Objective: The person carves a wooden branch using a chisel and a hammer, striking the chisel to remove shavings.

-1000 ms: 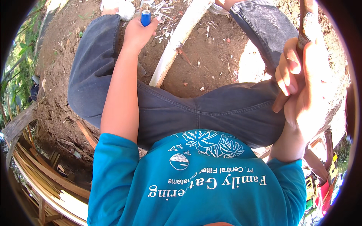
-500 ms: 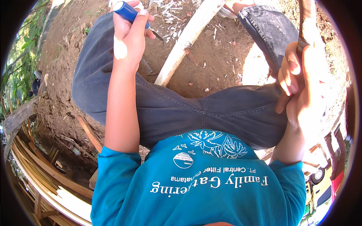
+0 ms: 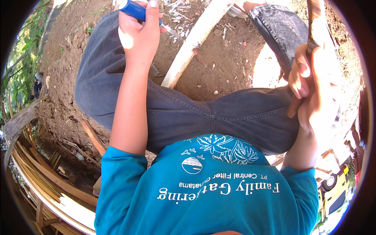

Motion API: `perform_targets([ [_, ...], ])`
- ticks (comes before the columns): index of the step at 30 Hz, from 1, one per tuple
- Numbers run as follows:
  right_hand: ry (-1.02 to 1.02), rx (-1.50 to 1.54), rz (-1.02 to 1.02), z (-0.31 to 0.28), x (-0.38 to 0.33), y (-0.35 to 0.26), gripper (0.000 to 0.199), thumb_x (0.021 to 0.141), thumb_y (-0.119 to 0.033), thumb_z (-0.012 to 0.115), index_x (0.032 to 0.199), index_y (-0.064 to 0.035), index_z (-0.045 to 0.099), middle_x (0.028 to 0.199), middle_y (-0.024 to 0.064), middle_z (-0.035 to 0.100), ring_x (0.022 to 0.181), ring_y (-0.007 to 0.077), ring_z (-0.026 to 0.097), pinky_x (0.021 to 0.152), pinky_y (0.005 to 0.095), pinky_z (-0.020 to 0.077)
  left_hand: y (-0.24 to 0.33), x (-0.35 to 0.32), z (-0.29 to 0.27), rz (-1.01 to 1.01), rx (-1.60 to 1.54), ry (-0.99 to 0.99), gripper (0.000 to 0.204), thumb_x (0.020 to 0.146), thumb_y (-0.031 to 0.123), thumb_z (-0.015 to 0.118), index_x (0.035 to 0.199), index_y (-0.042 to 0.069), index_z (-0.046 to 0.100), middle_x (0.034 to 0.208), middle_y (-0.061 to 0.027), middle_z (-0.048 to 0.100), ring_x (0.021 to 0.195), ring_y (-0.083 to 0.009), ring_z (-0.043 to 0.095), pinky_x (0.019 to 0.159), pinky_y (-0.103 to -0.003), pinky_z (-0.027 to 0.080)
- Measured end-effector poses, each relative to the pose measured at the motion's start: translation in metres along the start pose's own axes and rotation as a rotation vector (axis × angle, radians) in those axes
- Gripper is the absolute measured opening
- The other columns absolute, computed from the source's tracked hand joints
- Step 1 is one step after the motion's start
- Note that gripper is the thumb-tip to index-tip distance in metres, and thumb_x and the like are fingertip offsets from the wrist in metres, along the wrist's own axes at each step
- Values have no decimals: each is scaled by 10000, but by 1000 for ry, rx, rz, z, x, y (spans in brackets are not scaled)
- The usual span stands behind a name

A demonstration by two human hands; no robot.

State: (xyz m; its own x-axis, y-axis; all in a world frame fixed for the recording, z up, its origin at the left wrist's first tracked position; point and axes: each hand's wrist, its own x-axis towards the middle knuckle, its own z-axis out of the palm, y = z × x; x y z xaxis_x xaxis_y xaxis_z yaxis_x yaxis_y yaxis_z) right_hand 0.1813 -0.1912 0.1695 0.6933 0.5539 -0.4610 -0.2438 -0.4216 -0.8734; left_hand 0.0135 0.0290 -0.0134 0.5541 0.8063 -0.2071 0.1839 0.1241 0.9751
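My left hand (image 3: 139, 41) is closed around the blue handle of a chisel (image 3: 135, 11), at the upper left above my left knee. The chisel's narrow metal blade points right, toward a pale peeled pole (image 3: 196, 37), and its tip is close to the pole's left side. My right hand (image 3: 313, 84), on the right by my other knee, grips a long brown wooden handle (image 3: 314, 23). Its lower end pokes out below my fingers, and its upper part runs out of view at the top edge, so what it carries is hidden.
The pole slants across the dirt ground (image 3: 219, 70) between my bent legs. White wood shavings (image 3: 176, 13) lie scattered at its far left. Long planks (image 3: 55, 180) are stacked at the lower left. A yellow vehicle (image 3: 336, 188) shows at the lower right.
My left hand has shifted slightly right and upward with the chisel. The blade has swung to point more directly right and now catches the light. My right hand has barely moved.
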Motion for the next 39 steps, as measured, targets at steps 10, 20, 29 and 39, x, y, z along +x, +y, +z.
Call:
perform_targets([
  [10, 25, -47, 0, 0, 0, 2, 263, 1101, -298, 481, 1050, -43, 523, 826, 12, 491, 561, 29, 346, 494, 186, 294, 0, -21, 10, 109, 53, -157, 275, 1047, 154, 557, 1234, -9, 436, 1100, -99, 536, 956, -142, 632, 628, -278, 622],
  [20, 12, -82, -14, 1, 0, 1, 273, 1101, -302, 478, 1046, -43, 544, 795, 7, 484, 559, 35, 343, 503, 191, 299, 6, -29, 20, 157, 60, -73, 297, 1007, 142, 644, 1177, -22, 464, 1035, -90, 579, 863, -116, 631, 583, -249, 610],
  [29, 3, -85, -83, 7, -2, 0, 325, 1069, -238, 537, 1289, -3, 493, 780, -2, 526, 581, 38, 414, 523, 195, 346, 4, -33, 20, 184, 201, -132, 254, 1004, 162, 659, 1121, -11, 515, 926, -72, 622, 728, -90, 626, 564, -236, 567],
  [39, -171, -487, -317, 33, -17, 10, 406, 1056, -200, 579, 1409, -2, 548, 795, -19, 556, 612, 20, 428, 562, 176, 349, 43, -27, -3, 221, 481, -357, 238, 902, 232, 728, 879, 7, 654, 770, -187, 646, 704, -312, 657, 635, -424, 501],
])
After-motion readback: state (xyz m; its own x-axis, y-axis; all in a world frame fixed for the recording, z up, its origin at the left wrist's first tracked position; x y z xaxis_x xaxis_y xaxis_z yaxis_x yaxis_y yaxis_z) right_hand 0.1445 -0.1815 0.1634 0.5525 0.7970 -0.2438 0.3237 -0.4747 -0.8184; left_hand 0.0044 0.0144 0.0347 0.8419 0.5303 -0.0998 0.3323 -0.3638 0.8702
